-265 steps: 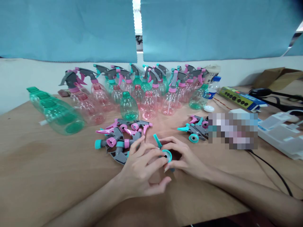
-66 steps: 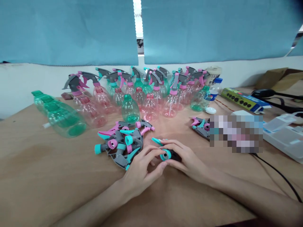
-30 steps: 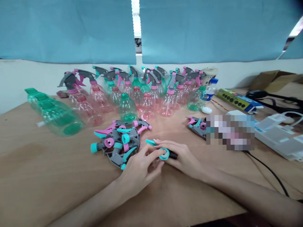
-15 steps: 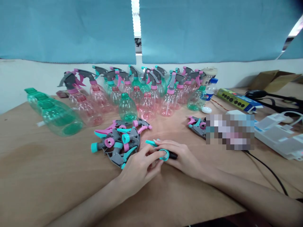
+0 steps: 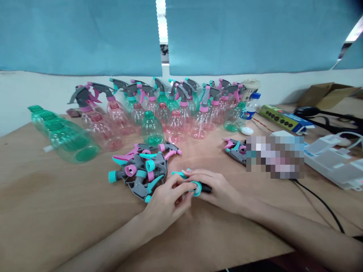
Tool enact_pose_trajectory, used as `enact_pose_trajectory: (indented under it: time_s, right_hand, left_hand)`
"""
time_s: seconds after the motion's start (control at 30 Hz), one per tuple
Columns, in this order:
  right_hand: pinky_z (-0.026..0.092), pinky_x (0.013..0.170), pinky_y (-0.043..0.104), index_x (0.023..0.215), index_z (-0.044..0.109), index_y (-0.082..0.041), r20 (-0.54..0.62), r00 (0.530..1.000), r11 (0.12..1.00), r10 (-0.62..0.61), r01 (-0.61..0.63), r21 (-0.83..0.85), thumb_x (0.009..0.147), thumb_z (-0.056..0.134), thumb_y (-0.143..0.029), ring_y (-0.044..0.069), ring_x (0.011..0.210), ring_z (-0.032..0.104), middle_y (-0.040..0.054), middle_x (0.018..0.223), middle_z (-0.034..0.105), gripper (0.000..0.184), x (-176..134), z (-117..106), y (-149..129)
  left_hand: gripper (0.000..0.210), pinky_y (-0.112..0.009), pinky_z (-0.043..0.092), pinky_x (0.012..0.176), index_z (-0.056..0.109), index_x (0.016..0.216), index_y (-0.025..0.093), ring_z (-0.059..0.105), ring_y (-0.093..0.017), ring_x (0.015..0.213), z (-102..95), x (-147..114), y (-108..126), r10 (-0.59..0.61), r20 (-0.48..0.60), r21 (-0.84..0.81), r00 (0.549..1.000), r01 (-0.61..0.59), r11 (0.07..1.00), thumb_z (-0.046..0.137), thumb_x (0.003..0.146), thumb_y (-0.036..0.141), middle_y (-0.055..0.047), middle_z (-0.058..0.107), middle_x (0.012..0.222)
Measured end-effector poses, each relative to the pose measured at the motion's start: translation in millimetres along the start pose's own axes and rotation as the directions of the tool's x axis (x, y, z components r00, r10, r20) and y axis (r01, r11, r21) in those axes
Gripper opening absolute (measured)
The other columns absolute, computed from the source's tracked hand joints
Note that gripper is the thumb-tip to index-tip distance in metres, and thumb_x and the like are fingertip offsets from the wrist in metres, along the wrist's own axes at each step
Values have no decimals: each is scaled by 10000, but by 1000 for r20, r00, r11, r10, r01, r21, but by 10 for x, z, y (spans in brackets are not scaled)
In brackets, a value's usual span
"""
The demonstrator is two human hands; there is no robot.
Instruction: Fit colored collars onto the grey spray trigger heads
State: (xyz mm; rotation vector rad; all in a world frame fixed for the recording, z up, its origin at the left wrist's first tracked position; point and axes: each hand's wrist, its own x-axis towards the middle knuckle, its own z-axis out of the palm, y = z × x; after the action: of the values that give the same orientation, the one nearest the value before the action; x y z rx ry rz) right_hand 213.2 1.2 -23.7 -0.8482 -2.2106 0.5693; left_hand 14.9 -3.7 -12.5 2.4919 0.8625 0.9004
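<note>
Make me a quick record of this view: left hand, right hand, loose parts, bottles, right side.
Left hand: touching the turquoise collar
Right hand: holding the spray head with that collar
Loose parts: spray head pile beside the left hand; smaller group farther right
Bottles: green bottles, pink bottles; some topped with spray heads, some not
Right side: drink bottle, narrow box, plastic case

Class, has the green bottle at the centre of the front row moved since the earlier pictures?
No: the green bottle shows below and slightly left of the gap between the blue blinds, just as before.
</note>
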Motion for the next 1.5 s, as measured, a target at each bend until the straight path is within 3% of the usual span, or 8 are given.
enact_pose_trajectory:
  time_s: [0.23, 0.73, 1.03, 1.27, 1.5]
  right_hand:
    - [460, 1010, 388, 1147, 576, -228, 27, 999, 1000, -22, 22, 0, 884, 571, -252, 194, 1206, 529, 68, 1253, 607, 264, -17, 6, 53]
    - [445, 1030, 378, 1146, 592, -205, 39, 999, 998, -34, 35, -45, 893, 555, -269, 199, 1225, 518, 80, 1249, 613, 264, -20, 33, 49]
    - [449, 1027, 402, 1150, 587, -229, 17, 1000, 999, -26, 27, -25, 874, 583, -237, 208, 1218, 525, 66, 1240, 620, 276, -32, 44, 63]
    - [482, 985, 379, 1098, 601, -212, -21, 1000, 1000, -6, 5, -29, 860, 599, -240, 203, 1190, 548, 77, 1200, 638, 240, -10, 15, 70]
    - [491, 964, 380, 1083, 599, -228, -43, 999, 1000, 12, -13, -9, 840, 627, -225, 195, 1160, 569, 62, 1153, 662, 245, -8, -12, 43]
  left_hand:
    - [159, -209, 442, 564, 597, 976, 200, 489, -84, 582, -16, 11, 28, -50, 37, -29, 998, 51, 998, 474, 889, 154, -7, 503, 823]
    - [143, -186, 314, 471, 541, 870, 193, 400, -87, 476, -50, 28, 24, -71, 166, 73, 984, 60, 996, 423, 856, 113, 65, 425, 568]
    - [28, -218, 388, 516, 479, 859, 211, 543, -123, 530, -35, 28, 24, -32, 221, 167, 975, -5, 986, 506, 854, 208, 54, 563, 624]
    - [58, -230, 423, 560, 488, 934, 211, 548, -125, 578, 0, 4, -43, -70, 213, 108, 974, 48, 993, 496, 909, 263, 34, 574, 737]
    - [162, -232, 427, 589, 493, 786, 191, 534, -130, 654, -33, 18, -12, -52, 122, 60, 991, 45, 997, 519, 900, 303, 7, 548, 774]
